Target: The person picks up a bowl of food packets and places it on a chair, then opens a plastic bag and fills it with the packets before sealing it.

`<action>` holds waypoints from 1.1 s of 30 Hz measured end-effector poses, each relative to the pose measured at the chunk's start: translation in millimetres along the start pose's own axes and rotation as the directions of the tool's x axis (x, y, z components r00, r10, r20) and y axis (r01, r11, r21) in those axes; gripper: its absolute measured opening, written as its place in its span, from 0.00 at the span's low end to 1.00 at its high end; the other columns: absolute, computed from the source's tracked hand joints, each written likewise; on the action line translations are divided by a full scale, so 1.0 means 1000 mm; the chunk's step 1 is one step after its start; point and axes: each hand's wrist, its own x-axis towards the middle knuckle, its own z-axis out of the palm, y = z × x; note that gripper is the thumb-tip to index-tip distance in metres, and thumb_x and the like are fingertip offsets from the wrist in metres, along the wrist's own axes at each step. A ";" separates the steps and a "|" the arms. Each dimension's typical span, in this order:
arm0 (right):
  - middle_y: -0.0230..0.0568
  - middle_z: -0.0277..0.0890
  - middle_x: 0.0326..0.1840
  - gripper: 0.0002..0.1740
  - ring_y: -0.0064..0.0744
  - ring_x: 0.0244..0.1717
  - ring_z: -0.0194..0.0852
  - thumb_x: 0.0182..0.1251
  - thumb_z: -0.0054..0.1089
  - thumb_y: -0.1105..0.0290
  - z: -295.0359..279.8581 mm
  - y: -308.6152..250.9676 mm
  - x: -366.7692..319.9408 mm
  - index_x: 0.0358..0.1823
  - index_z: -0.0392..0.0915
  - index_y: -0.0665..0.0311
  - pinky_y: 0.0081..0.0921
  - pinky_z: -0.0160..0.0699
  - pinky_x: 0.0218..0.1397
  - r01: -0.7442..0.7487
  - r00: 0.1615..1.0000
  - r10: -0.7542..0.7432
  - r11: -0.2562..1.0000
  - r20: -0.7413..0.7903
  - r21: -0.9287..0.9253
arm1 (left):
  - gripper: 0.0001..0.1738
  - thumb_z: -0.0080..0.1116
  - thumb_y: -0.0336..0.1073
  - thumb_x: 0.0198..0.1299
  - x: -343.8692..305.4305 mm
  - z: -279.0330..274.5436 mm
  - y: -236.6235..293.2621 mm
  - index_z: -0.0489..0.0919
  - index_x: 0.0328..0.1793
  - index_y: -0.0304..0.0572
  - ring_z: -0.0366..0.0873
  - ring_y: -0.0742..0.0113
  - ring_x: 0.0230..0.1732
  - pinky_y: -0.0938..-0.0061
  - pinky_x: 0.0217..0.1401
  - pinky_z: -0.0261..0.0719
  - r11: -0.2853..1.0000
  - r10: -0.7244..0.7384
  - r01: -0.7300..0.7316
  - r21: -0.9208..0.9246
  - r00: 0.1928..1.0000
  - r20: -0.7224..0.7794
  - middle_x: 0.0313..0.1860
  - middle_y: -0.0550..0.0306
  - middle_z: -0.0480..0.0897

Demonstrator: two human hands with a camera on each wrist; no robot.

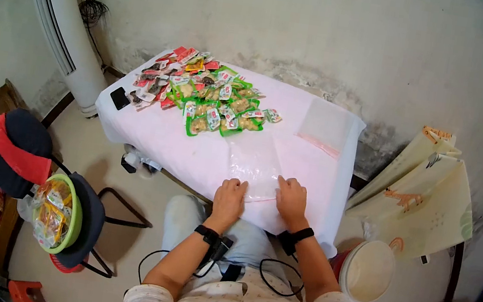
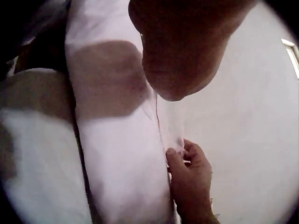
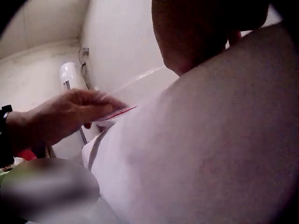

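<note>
A clear plastic zip bag (image 1: pixel 257 164) lies flat near the front edge of the table, its red-lined mouth toward the body. My left hand (image 1: pixel 228 200) pinches the near left corner of the bag; in the right wrist view the left hand (image 3: pixel 77 114) has thumb and fingers at the red line. My right hand (image 1: pixel 291 200) grips the opposite corner, and the left wrist view shows the right hand (image 2: pixel 191 172) with thumb and fingertips closed at the edge. Beyond the bag, green snack packets (image 1: pixel 225 115) lie in a heap.
Red snack packets (image 1: pixel 156 80) and a black phone (image 1: pixel 119 98) are at the table's left. Another clear bag (image 1: pixel 324 125) lies at the right. A chair (image 1: pixel 85 209) bears a green basin (image 1: pixel 75 223) of packets; a white bucket (image 1: pixel 368 271) stands right of the table.
</note>
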 end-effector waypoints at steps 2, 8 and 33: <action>0.43 0.71 0.37 0.17 0.42 0.39 0.70 0.55 0.56 0.75 0.006 0.015 -0.008 0.48 0.79 0.62 0.36 0.66 0.40 -0.136 0.986 0.128 0.988 0.103 0.073 | 0.20 0.56 0.27 0.48 0.002 0.006 -0.002 0.78 0.51 0.41 0.72 0.52 0.43 0.63 0.40 0.74 1.000 0.025 -0.025 0.010 0.999 0.028 0.42 0.51 0.75; 0.44 0.72 0.38 0.17 0.44 0.38 0.70 0.53 0.53 0.80 0.001 0.019 -0.034 0.45 0.80 0.64 0.36 0.68 0.40 -0.069 0.995 0.078 0.988 -0.065 0.136 | 0.22 0.54 0.25 0.47 0.014 0.012 0.007 0.77 0.52 0.40 0.72 0.52 0.42 0.64 0.39 0.74 0.992 0.125 -0.126 -0.023 0.991 -0.053 0.41 0.51 0.74; 0.44 0.72 0.38 0.13 0.45 0.40 0.71 0.54 0.55 0.78 0.003 0.017 -0.044 0.42 0.78 0.64 0.37 0.68 0.43 -0.071 0.995 0.082 0.978 -0.049 0.195 | 0.10 0.52 0.28 0.50 0.011 0.028 0.006 0.78 0.39 0.45 0.73 0.52 0.42 0.61 0.40 0.77 1.000 -0.016 0.015 0.012 0.997 0.080 0.38 0.53 0.76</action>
